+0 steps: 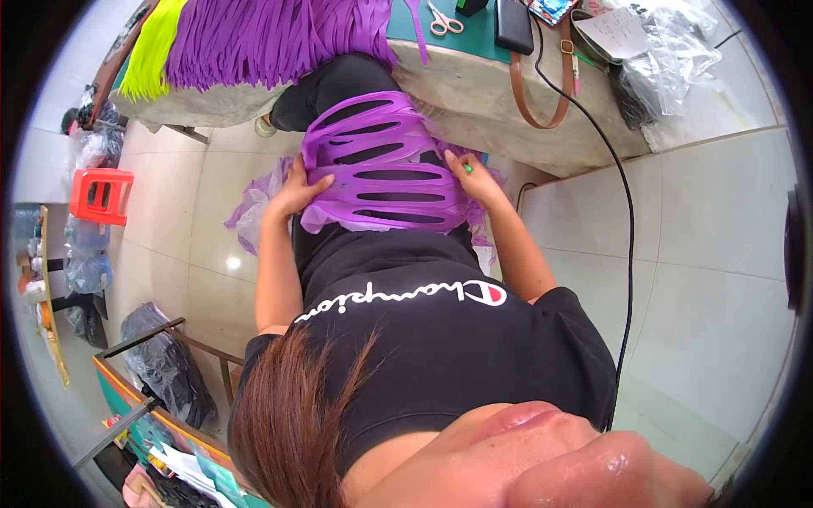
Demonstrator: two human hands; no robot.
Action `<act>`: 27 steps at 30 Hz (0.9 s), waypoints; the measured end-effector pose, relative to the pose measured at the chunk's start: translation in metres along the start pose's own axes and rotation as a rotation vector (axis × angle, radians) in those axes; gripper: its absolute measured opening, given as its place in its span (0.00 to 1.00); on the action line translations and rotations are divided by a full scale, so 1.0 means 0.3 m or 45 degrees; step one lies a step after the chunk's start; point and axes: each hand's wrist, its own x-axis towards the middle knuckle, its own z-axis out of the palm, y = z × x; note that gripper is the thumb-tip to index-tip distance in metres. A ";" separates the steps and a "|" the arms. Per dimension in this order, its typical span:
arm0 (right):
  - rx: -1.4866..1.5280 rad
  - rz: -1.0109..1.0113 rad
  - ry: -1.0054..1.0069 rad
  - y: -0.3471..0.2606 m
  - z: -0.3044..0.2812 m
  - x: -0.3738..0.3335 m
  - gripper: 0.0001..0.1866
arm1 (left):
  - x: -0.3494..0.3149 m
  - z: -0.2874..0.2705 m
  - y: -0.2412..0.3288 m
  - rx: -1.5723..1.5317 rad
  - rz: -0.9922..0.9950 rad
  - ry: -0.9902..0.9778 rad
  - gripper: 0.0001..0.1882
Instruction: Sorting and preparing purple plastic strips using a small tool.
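Purple and thin, the slotted sheet lies spread over the black trousers on the person's lap, just below the edge of the worktable and between the two hands. The left hand is loosely curved at the sheet's left border, thumb spread out on top; its other fingers are partly out of sight, so whether they pinch the material cannot be told. The right hand, at the opposite border, is mostly closed, with a small green object held in among the curled fingers — too little of it shows to tell its kind.

The likeliest trouble seems to be tearing: only narrow bands run between the long openings, and a hard outward pull by both hands would strain the thinnest first. Slipping comes next — a smooth, slack sheet on a sloping lap has little to keep it there, and with a careless shift of the legs it could slide toward the floor. Loose purple film at the left side could be gathered up with the sheet by mistake. If the green object has a sharp tip, it might nick a band or the trousers beneath. The purple strips hanging off the worktable match the sheet in colour, so a stray end could get mixed in
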 end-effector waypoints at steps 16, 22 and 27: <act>-0.030 -0.708 0.475 -0.276 -0.188 0.026 0.13 | -0.132 -0.524 0.365 -1.110 -0.192 -0.247 0.24; -0.393 -1.273 0.281 -0.586 0.005 -0.062 0.14 | -0.121 -0.536 0.419 -0.287 -0.046 0.030 0.18; -0.305 -1.657 -0.265 -0.805 0.297 -0.022 0.22 | -0.111 -0.526 0.504 -0.572 0.168 0.088 0.16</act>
